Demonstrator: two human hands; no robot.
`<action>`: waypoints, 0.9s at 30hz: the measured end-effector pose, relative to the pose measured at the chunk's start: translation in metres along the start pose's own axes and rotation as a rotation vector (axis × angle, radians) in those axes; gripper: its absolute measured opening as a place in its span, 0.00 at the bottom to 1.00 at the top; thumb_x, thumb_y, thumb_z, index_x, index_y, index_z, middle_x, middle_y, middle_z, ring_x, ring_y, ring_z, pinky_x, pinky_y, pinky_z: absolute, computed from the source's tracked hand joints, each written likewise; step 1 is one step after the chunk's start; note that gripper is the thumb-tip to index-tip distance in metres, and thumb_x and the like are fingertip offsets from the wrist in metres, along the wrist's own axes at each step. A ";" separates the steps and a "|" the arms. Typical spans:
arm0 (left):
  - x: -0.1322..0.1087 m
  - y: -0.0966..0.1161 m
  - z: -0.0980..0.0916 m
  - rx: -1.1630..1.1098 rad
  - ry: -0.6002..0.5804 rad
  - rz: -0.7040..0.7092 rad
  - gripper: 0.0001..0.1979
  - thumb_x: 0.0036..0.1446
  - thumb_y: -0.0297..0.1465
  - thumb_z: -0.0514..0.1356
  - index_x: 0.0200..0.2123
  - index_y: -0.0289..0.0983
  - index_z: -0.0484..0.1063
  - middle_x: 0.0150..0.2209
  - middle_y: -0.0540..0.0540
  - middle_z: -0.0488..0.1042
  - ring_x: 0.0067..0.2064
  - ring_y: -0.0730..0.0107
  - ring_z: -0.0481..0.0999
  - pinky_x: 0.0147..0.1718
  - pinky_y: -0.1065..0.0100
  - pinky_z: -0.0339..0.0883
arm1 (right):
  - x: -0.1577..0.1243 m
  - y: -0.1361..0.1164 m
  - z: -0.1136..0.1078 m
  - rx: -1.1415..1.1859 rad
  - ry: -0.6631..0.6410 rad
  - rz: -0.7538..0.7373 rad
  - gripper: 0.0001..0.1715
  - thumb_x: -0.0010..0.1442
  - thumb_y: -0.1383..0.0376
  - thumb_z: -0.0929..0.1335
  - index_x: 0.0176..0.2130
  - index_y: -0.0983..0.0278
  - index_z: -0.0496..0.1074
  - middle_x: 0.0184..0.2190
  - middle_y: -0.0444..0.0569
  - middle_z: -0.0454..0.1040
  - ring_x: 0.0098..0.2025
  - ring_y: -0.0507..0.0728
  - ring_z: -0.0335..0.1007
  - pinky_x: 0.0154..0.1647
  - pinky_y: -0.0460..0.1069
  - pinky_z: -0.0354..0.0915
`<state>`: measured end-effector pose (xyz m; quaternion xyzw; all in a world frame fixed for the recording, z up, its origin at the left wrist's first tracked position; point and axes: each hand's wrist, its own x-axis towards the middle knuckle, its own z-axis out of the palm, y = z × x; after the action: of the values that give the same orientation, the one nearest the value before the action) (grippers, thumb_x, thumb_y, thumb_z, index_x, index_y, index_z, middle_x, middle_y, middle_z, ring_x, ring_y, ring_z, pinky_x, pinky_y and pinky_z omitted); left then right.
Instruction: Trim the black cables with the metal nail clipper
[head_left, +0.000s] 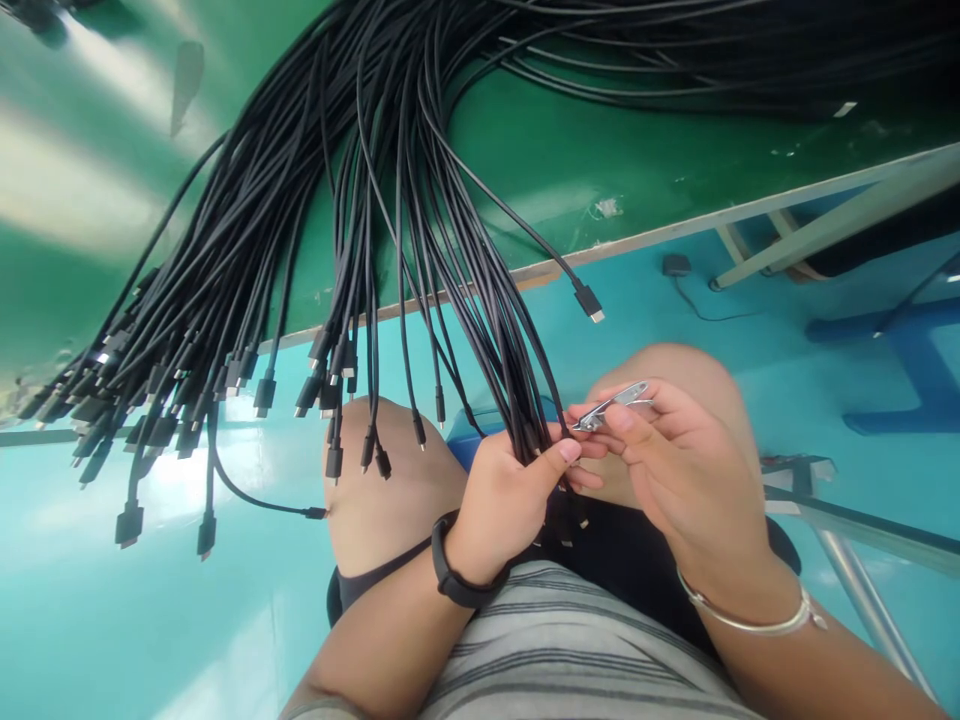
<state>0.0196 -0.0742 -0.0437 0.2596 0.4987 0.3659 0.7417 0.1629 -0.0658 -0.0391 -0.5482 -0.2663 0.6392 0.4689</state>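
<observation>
Black cables with plugs at their ends hang in a thick bundle over the near edge of a green table. My left hand, with a black band at the wrist, is wrapped round several of these cables above my lap. Between the thumb and fingers of my right hand is a silver nail clipper. Its jaw end is at the cables beside my left fingertips; whether it touches one is too small to tell. Some plugs show below my left hand.
More cables stretch across the table to the upper right. One loose plug hangs past the table edge. A metal-legged frame stands at the lower right, and a small black adapter lies on the blue floor.
</observation>
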 end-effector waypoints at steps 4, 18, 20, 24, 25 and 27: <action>0.001 0.000 0.000 -0.022 -0.007 0.005 0.11 0.54 0.38 0.66 0.36 0.36 0.80 0.36 0.44 0.82 0.29 0.65 0.81 0.33 0.66 0.75 | -0.001 0.001 0.001 0.000 -0.002 0.009 0.09 0.57 0.58 0.74 0.36 0.59 0.74 0.34 0.46 0.80 0.34 0.56 0.79 0.26 0.46 0.75; 0.000 -0.001 0.002 -0.025 -0.020 -0.008 0.10 0.56 0.35 0.65 0.37 0.34 0.79 0.35 0.42 0.82 0.29 0.66 0.82 0.33 0.68 0.75 | -0.002 0.004 0.002 -0.063 0.062 -0.023 0.11 0.58 0.57 0.73 0.36 0.62 0.72 0.32 0.47 0.80 0.32 0.56 0.78 0.26 0.47 0.76; -0.001 0.000 0.004 -0.038 -0.002 -0.029 0.11 0.54 0.36 0.66 0.37 0.34 0.78 0.35 0.42 0.82 0.29 0.66 0.82 0.33 0.68 0.75 | -0.002 0.005 0.003 -0.035 0.081 -0.027 0.11 0.58 0.57 0.73 0.35 0.61 0.72 0.32 0.46 0.80 0.32 0.55 0.79 0.26 0.47 0.76; -0.002 -0.002 0.005 -0.046 0.079 -0.043 0.15 0.50 0.36 0.69 0.38 0.34 0.75 0.34 0.42 0.82 0.30 0.66 0.81 0.32 0.68 0.75 | 0.001 0.005 0.002 0.004 0.098 -0.068 0.09 0.59 0.58 0.73 0.35 0.61 0.73 0.32 0.45 0.80 0.36 0.56 0.80 0.35 0.49 0.77; -0.003 -0.003 0.004 -0.034 0.091 -0.050 0.15 0.50 0.37 0.69 0.38 0.34 0.75 0.34 0.42 0.82 0.31 0.65 0.81 0.32 0.68 0.75 | 0.001 0.004 0.001 0.009 0.103 -0.095 0.09 0.59 0.59 0.73 0.35 0.61 0.73 0.32 0.45 0.80 0.37 0.56 0.80 0.39 0.50 0.77; -0.006 -0.007 0.002 -0.008 0.106 -0.054 0.15 0.52 0.38 0.68 0.37 0.33 0.75 0.36 0.40 0.82 0.33 0.63 0.81 0.32 0.67 0.74 | 0.001 0.003 0.000 0.029 0.099 -0.142 0.06 0.60 0.60 0.72 0.35 0.60 0.74 0.32 0.44 0.80 0.38 0.55 0.80 0.44 0.52 0.76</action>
<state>0.0217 -0.0829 -0.0449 0.2235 0.5429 0.3610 0.7246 0.1620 -0.0657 -0.0418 -0.5519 -0.2717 0.5805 0.5335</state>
